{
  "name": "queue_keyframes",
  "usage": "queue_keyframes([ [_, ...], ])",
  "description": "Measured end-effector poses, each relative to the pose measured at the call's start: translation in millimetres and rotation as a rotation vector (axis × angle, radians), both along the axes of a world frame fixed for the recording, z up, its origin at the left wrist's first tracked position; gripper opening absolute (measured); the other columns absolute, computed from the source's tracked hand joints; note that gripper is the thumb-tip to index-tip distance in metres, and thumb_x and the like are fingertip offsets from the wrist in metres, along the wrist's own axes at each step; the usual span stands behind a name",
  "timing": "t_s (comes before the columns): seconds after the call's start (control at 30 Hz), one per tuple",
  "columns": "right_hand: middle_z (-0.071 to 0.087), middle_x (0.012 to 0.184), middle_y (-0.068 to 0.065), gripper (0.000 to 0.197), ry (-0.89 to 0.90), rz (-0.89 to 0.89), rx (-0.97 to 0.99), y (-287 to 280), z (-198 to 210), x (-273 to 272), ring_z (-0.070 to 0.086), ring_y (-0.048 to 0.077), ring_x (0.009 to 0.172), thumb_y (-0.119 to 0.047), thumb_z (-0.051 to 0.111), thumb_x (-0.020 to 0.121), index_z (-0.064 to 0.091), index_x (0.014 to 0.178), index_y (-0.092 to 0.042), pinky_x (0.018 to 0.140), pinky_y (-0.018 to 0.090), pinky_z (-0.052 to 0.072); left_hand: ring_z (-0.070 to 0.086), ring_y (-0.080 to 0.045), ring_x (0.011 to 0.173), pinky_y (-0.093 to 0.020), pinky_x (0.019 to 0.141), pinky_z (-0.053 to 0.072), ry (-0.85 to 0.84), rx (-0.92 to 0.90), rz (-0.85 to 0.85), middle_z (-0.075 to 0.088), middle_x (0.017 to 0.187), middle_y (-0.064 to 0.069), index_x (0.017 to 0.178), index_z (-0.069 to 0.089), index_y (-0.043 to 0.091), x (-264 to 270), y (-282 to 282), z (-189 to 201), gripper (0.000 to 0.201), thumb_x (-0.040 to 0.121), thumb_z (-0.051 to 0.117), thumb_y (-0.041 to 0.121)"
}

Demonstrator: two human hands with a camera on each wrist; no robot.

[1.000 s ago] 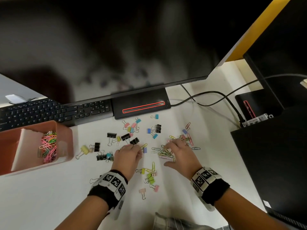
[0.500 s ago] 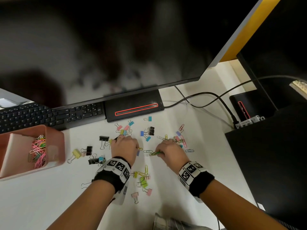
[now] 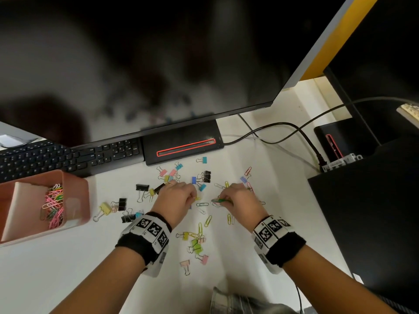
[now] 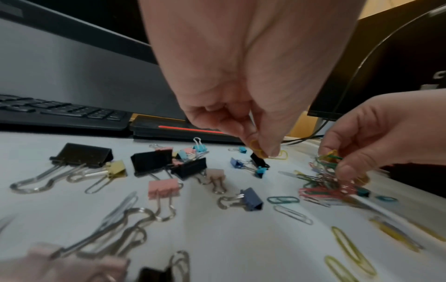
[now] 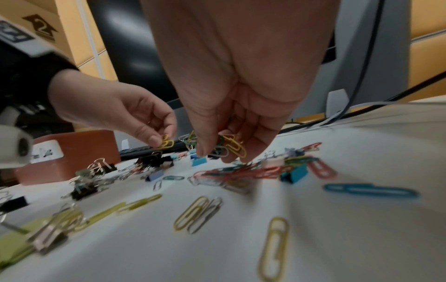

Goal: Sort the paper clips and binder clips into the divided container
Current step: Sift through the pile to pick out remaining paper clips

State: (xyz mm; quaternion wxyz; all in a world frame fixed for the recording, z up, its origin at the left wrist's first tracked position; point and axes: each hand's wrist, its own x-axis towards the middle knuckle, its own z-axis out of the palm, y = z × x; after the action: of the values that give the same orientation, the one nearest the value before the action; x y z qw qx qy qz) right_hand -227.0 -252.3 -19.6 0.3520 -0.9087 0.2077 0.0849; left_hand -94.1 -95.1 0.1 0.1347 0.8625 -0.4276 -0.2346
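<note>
Lying nearest the person on the white desk [image 3: 68,268], pale green and pink metal binder clips [image 3: 196,245] sit with their wire handles folded out, beside loose yellow wire paper clips [image 5: 193,213]. Just beyond, both hands hover above the scatter. The left hand [image 3: 175,201] pinches a few small yellow paper clips [image 4: 257,148] between thumb and curled fingers [image 4: 241,131]. The right hand [image 3: 241,201] has its fingers [image 5: 205,145] curled round a bunch of green, yellow and white paper clips [image 5: 229,146], held just above a flat tangle of red and green paper clips [image 5: 241,171] on the desk. Further out lie black, blue and pink binder clips [image 3: 205,176]. Well off to the left stands the terracotta plastic divided container [image 3: 74,196], one compartment holding a heap of coloured paper clips [image 3: 54,206]. Behind are a black keyboard [image 3: 68,155], a black monitor base with a red stripe [image 3: 183,147] and a large dark screen [image 3: 158,64].
</note>
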Motion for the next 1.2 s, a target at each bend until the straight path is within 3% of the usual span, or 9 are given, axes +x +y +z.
queue_keyframes([
  [0.1, 0.065, 0.094, 0.005, 0.012, -0.014, -0.074, 0.033, -14.2, -0.8, -11.3, 0.060, 0.022, 0.101, -0.019, 0.064, 0.085, 0.069, 0.096, -0.015, 0.105, 0.034, 0.039, 0.053, -0.019, 0.092, -0.027, 0.086, 0.040, 0.059, -0.033, -0.075, 0.064, 0.095, 0.000, 0.097, 0.064, 0.018, -14.5, -2.6, -1.7, 0.013, 0.089, 0.053, 0.017],
  [0.2, 0.065, 0.100, 0.005, 0.009, -0.021, -0.097, 0.044, -23.2, -2.5, -21.8, 0.045, 0.014, 0.128, -0.015, 0.066, 0.083, 0.070, 0.091, -0.014, 0.106, 0.027, 0.037, 0.050, -0.019, 0.099, -0.036, 0.091, 0.043, 0.016, 0.041, -0.160, 0.056, 0.108, 0.001, 0.081, 0.065, 0.018, -28.7, -4.8, -18.5, 0.008, 0.085, 0.058, 0.020],
  [0.3, 0.060, 0.108, 0.004, 0.010, -0.001, -0.032, 0.029, -22.5, -2.3, -23.9, 0.046, 0.021, 0.129, -0.013, 0.068, 0.081, 0.071, 0.090, -0.012, 0.107, 0.024, 0.033, 0.050, -0.024, 0.109, -0.037, 0.094, 0.042, 0.015, 0.057, -0.188, 0.050, 0.125, -0.003, 0.076, 0.066, 0.011, -34.6, -7.2, -32.3, 0.007, 0.081, 0.062, 0.013],
  [0.37, 0.055, 0.120, 0.003, 0.012, 0.025, 0.033, 0.014, -17.3, -2.7, -19.7, 0.050, 0.023, 0.122, -0.014, 0.067, 0.082, 0.071, 0.093, -0.012, 0.107, 0.022, 0.030, 0.060, -0.024, 0.086, -0.032, 0.077, 0.051, -0.017, 0.052, -0.211, 0.060, 0.103, -0.006, 0.069, 0.063, 0.009, -33.7, -10.7, -32.5, 0.008, 0.072, 0.069, 0.004],
  [0.47, 0.050, 0.131, 0.004, 0.014, 0.078, 0.127, -0.005, -7.5, -1.0, -6.8, 0.054, 0.022, 0.111, -0.011, 0.063, 0.083, 0.070, 0.095, -0.008, 0.097, 0.026, 0.040, 0.053, -0.015, 0.048, -0.024, 0.045, 0.046, -0.086, 0.108, -0.241, 0.053, 0.061, 0.002, 0.059, 0.053, 0.016, -28.9, -15.8, -29.0, 0.034, 0.050, 0.079, -0.004],
  [0.6, 0.058, 0.106, 0.009, 0.013, 0.138, 0.201, -0.054, -0.6, -3.1, 7.0, 0.060, 0.026, 0.092, -0.011, 0.059, 0.085, 0.067, 0.094, -0.005, 0.083, 0.039, 0.049, 0.058, -0.027, 0.070, -0.029, 0.064, 0.041, -0.025, 0.133, -0.202, 0.050, 0.073, -0.002, 0.085, 0.053, 0.014, -24.1, -19.8, -27.2, 0.017, 0.078, 0.057, -0.001],
  [0.77, 0.064, 0.096, 0.007, 0.013, 0.132, 0.237, -0.135, 2.1, -2.4, 10.6, 0.059, 0.023, 0.089, -0.007, 0.054, 0.086, 0.060, 0.097, -0.011, 0.076, 0.034, 0.049, 0.057, -0.026, 0.092, -0.035, 0.083, 0.045, 0.004, 0.197, -0.165, 0.058, 0.099, -0.005, 0.108, 0.048, 0.018, -24.2, -20.8, -23.0, 0.028, 0.085, 0.046, 0.002],
  [0.93, 0.064, 0.096, 0.008, 0.022, 0.162, 0.199, -0.176, 6.1, -9.0, 13.3, 0.061, 0.024, 0.087, -0.002, 0.054, 0.084, 0.059, 0.103, -0.011, 0.074, 0.033, 0.052, 0.054, -0.028, 0.101, -0.035, 0.088, 0.040, -0.017, 0.279, -0.175, 0.053, 0.108, -0.008, 0.116, 0.049, 0.018, -24.8, -22.8, -18.7, 0.038, 0.085, 0.042, -0.002],
  [1.2, 0.061, 0.101, 0.011, 0.017, 0.201, 0.190, -0.217, 11.0, -7.5, 13.7, 0.060, 0.024, 0.089, -0.002, 0.051, 0.087, 0.063, 0.098, -0.007, 0.069, 0.025, 0.041, 0.051, -0.029, 0.105, -0.036, 0.089, 0.040, -0.018, 0.347, -0.175, 0.050, 0.114, -0.011, 0.116, 0.045, 0.012, -30.1, -25.0, -11.9, 0.039, 0.081, 0.043, -0.006],
])
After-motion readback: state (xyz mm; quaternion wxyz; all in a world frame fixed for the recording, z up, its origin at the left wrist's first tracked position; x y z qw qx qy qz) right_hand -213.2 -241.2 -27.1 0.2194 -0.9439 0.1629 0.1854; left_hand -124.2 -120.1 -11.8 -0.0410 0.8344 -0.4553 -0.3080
